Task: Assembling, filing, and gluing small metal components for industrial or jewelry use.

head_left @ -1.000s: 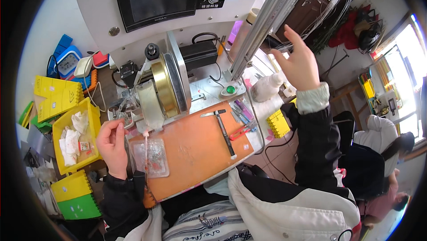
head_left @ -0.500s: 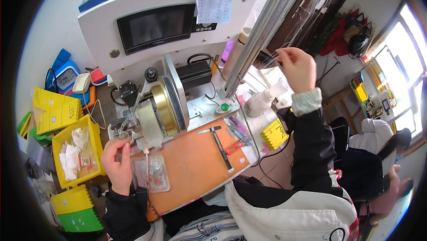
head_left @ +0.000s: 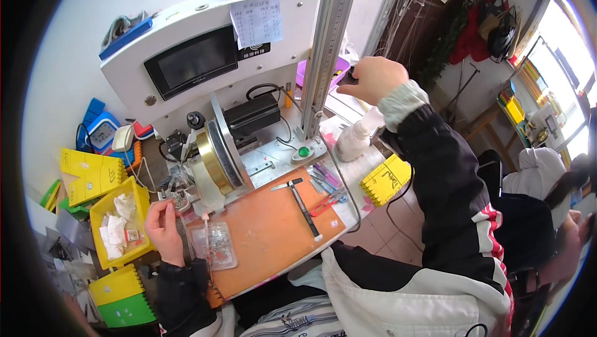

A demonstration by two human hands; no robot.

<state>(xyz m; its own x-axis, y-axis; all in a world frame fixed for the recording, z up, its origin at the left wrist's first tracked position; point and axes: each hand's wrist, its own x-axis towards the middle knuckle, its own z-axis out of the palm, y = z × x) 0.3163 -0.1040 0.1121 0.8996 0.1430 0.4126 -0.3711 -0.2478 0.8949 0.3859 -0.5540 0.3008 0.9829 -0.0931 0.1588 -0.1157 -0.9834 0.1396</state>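
My left hand is closed, thumb and fingertips together, beside the small metal parts at the left end of a bench machine. Whatever it may pinch is too small to make out. A clear plastic box with tiny pieces in it lies just right of that hand, on an orange board. Raised at the upper right, my right hand has its fingers curled in, close to an upright metal rail. Its fingertips are partly hidden, and I cannot name anything in them. The machine carries a gold wheel.
A small hammer and red-handled pliers lie on the board's right side. Behind them stand a white bottle and a green button. A yellow bin is at the left. Another person sits at the far right.
My right hand has moved left, toward the upright rail, its arm reaching further out. My left hand keeps its place beside the metal parts. The whole view has shifted.
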